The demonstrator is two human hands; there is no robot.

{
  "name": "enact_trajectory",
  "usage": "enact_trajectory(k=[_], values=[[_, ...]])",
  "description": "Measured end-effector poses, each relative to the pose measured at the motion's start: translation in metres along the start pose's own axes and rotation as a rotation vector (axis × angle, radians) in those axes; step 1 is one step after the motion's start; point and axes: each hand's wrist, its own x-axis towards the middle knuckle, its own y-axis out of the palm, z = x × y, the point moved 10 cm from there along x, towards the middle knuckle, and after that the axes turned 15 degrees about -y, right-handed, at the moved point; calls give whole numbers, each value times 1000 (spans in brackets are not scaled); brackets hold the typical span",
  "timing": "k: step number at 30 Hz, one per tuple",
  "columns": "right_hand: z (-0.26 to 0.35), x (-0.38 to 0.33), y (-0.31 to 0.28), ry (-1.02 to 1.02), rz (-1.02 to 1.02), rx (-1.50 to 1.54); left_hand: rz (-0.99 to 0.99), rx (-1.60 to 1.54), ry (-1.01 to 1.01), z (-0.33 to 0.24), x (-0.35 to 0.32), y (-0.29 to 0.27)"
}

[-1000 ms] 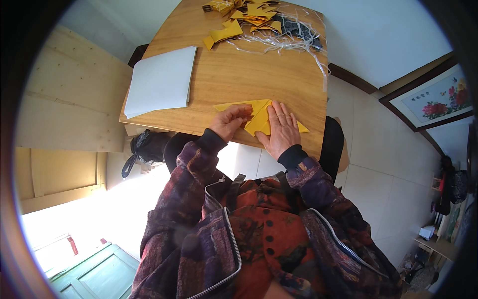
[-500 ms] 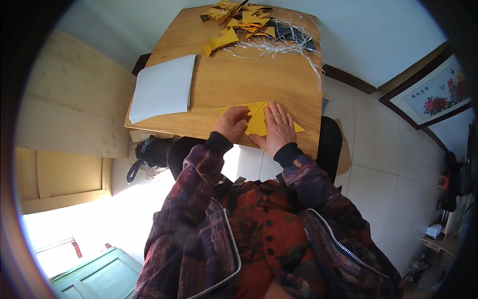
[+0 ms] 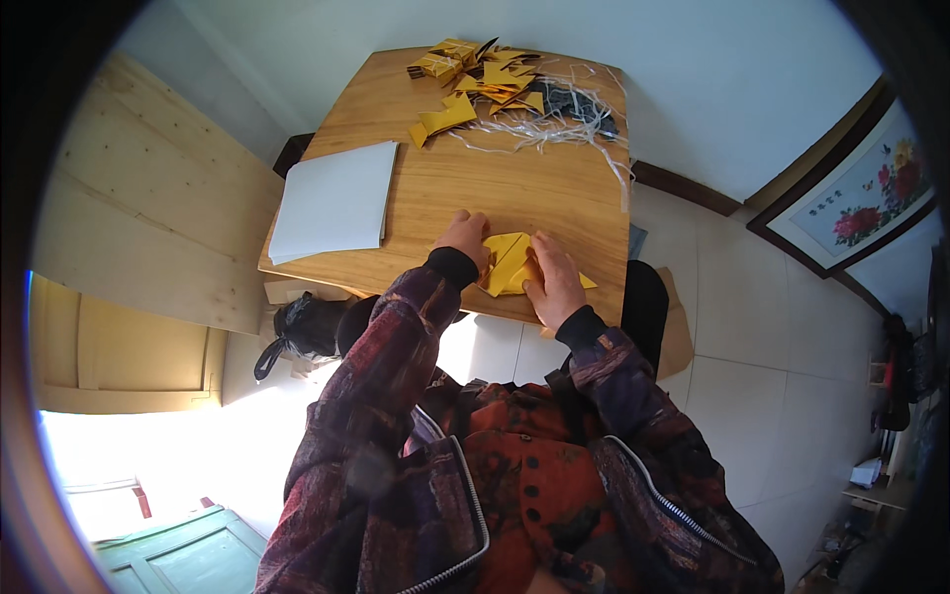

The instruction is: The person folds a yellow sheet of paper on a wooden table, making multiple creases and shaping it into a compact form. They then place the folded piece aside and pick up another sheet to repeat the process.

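Note:
A folded sheet of yellow paper lies near the front edge of the wooden table, with a diagonal crease across its middle and a pointed corner jutting out to the right. My left hand is closed on its left side, fingers curled over and covering that end. On the other side my right hand grips the paper between thumb and bent fingers. Both palms face inward, and the fingertips partly hide the paper's edges.
White sheets lie stacked on the table's left. Folded yellow paper pieces are heaped at the far end beside white plastic strands and a dark grey bundle. A black bag sits below the table's left.
My right hand has gone from lying flat on the paper to gripping its right side. The left hand has closed over the left end, and the paper now looks narrower.

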Motion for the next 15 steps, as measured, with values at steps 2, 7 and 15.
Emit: enact_trajectory(k=[2,7,15], values=[[2,0,0,-4,8,-25,29,86,-15,-2,4,1],[3,0,-2,35,16,1,-5,361,34,-11,11,-1],[7,13,-44,39,-179,-152,60,152,205,-47,-26,-37]])
